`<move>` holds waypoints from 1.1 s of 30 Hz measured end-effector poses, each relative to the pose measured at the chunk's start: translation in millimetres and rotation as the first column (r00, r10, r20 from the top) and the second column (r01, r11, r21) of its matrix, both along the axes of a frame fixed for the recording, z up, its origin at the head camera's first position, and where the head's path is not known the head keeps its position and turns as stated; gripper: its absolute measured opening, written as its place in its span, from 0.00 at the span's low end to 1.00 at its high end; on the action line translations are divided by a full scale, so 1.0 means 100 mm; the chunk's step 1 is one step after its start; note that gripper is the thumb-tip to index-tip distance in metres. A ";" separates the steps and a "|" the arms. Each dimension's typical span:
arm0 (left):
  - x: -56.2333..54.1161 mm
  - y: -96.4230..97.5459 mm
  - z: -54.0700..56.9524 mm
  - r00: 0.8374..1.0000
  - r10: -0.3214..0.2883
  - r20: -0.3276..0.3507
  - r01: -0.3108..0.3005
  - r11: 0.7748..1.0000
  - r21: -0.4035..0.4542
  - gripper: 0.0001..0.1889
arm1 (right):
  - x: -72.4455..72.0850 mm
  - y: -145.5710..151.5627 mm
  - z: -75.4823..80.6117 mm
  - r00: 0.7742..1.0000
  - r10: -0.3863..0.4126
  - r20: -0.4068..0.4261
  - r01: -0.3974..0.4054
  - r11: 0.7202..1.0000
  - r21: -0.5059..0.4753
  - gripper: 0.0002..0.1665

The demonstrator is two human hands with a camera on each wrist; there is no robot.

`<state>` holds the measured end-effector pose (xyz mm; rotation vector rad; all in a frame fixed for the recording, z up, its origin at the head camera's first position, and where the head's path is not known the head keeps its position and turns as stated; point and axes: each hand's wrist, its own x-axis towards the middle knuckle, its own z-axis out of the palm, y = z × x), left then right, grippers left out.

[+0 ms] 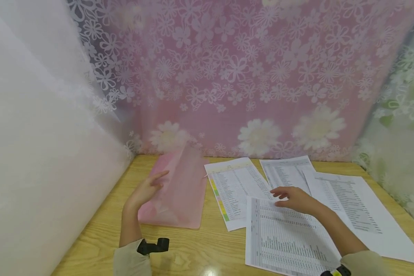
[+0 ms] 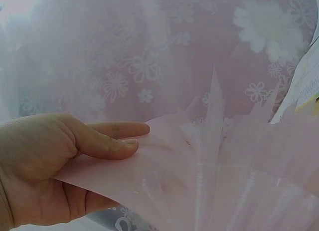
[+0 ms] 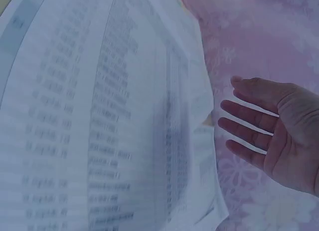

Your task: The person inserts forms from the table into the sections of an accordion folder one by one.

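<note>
A pink translucent plastic folder point(image 1: 189, 191) lies at the left of the table, with a flap raised along its middle. My left hand point(image 1: 142, 194) is at the folder's left side. In the left wrist view, that hand point(image 2: 50, 166) pinches the folder's pink sheet point(image 2: 169, 176), thumb on top and other fingers beneath. Over the printed sheets, my right hand point(image 1: 298, 201) hovers with nothing held. The right wrist view has this hand point(image 3: 294, 126) with its fingers spread and slightly bent, apart from the nearest printed sheet point(image 3: 109, 116).
A table-filled sheet point(image 1: 283, 245) lies nearest me, overlapping a sheet with a coloured edge strip point(image 1: 236, 188). Two more printed sheets point(image 1: 286, 172) overlap at the back right. Wooden table point(image 1: 200, 249) is bordered by a floral curtain point(image 1: 227, 76) and a white side sheet point(image 1: 48, 134).
</note>
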<state>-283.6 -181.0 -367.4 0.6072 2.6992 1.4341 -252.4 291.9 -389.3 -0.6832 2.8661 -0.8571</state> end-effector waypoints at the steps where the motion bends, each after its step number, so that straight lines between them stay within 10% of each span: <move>1: 0.00 0.00 0.00 1.000 -0.001 -0.002 0.001 1.000 -0.004 0.25 | 0.01 0.10 -0.03 1.000 -0.010 0.011 0.010 1.000 0.007 0.26; 10: 0.00 -0.02 0.00 1.000 0.010 -0.002 -0.010 1.000 0.011 0.25 | 0.11 0.59 -0.27 0.990 -0.133 0.044 0.129 0.989 0.071 0.31; 26: 0.00 0.01 0.00 1.000 0.018 0.010 -0.019 0.999 0.029 0.25 | 0.05 0.62 -0.43 0.984 -0.176 -0.022 0.177 0.962 0.206 0.30; 33: -0.01 -0.02 0.02 0.999 0.028 0.018 -0.028 0.999 0.021 0.25 | 0.02 0.59 -0.36 0.972 -0.231 0.034 0.220 0.956 0.194 0.13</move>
